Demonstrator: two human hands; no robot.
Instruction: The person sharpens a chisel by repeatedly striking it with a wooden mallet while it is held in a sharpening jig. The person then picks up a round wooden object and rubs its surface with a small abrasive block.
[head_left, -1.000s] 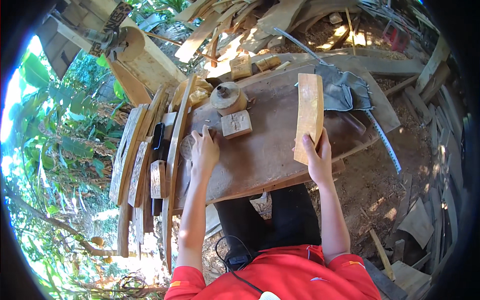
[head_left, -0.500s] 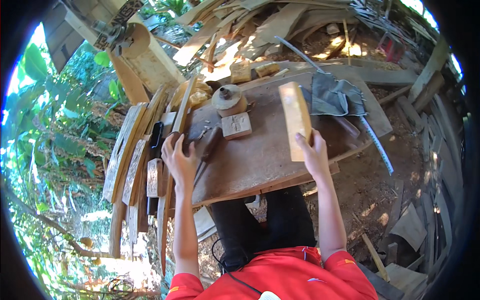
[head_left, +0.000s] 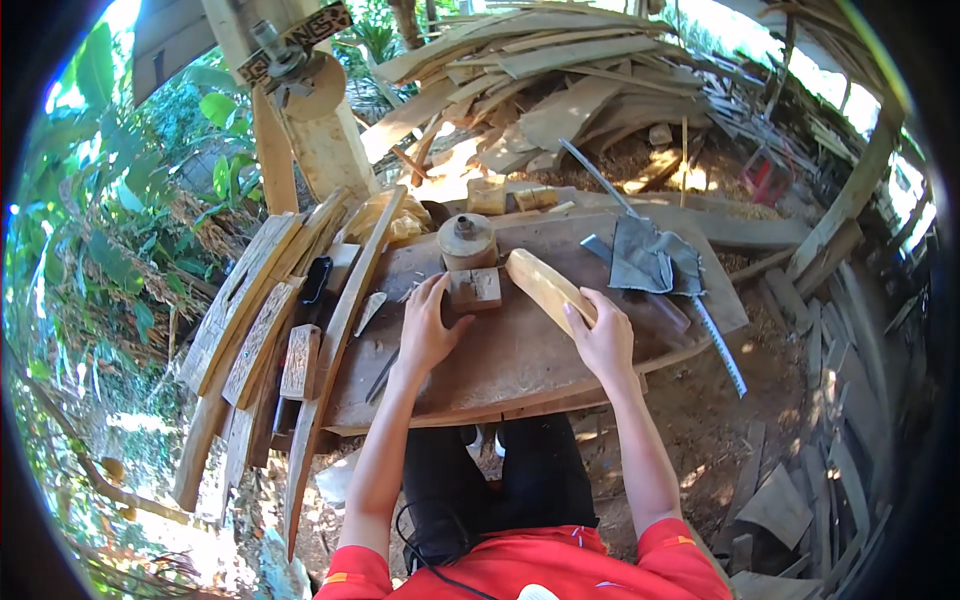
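My right hand (head_left: 606, 335) grips the near end of a long pale wooden block (head_left: 543, 285), its far end tilted toward the left over the workbench (head_left: 480, 375). My left hand (head_left: 428, 325) is spread, thumb and fingers apart, at the left side of a small square wooden block (head_left: 476, 290). Whether its fingertips touch that block I cannot tell. Just behind the small block stands a round wooden piece (head_left: 467, 240) with a dark knob on top. From under my left hand shows the thin metal shaft of a tool (head_left: 382, 378); its handle is hidden.
Right on the bench lie a grey cloth (head_left: 655, 258) and a saw blade (head_left: 722, 350) jutting past the edge. Long curved planks (head_left: 335, 350) and a short block (head_left: 300, 362) line the left side. A wood pile (head_left: 560, 90) rises behind; a post (head_left: 315, 140) stands far left.
My left hand has moved right, from beside the long plank to the small block. My right hand has brought the long block left and tilted it. The view has shifted slightly.
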